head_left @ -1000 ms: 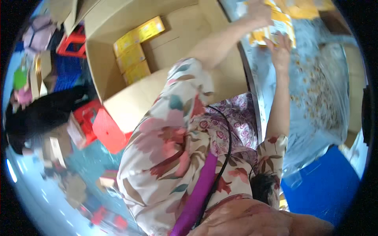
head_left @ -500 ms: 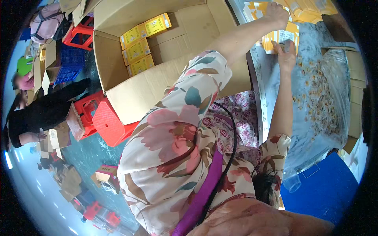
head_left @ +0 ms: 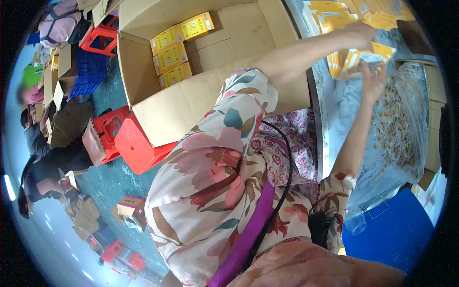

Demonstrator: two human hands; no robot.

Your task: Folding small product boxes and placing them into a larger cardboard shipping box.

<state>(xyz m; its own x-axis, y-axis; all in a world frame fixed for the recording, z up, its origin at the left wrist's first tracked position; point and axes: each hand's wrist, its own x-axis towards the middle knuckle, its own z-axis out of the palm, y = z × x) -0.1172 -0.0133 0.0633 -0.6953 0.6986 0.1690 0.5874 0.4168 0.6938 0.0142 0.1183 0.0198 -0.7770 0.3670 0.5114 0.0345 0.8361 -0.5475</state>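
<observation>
Both hands gripping: my left hand (head_left: pixel 359 34) and right hand (head_left: pixel 373 82) are pinching a flat yellow-and-white carton (head_left: pixel 356 60) over the table (head_left: pixel 342 119). I'm seeing glossy clear plastic bag (head_left: pixel 401 119) of small tan pieces beside it. Three yellow rectangular boxes (head_left: pixel 178 50) are lying inside the brown corrugated cardboard box (head_left: pixel 162 110).

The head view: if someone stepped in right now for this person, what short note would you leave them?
Left hand: reaching over the table, on a yellow flat carton.
Right hand: raised beside it, touching the same carton from below.
More yellow flat cartons are stacked further back on the table; small loose pieces under clear plastic lie to the right.
Done: five yellow boxes already sit in the big cardboard box on the floor to the left.
Left: most of that box stands unfilled.
</observation>
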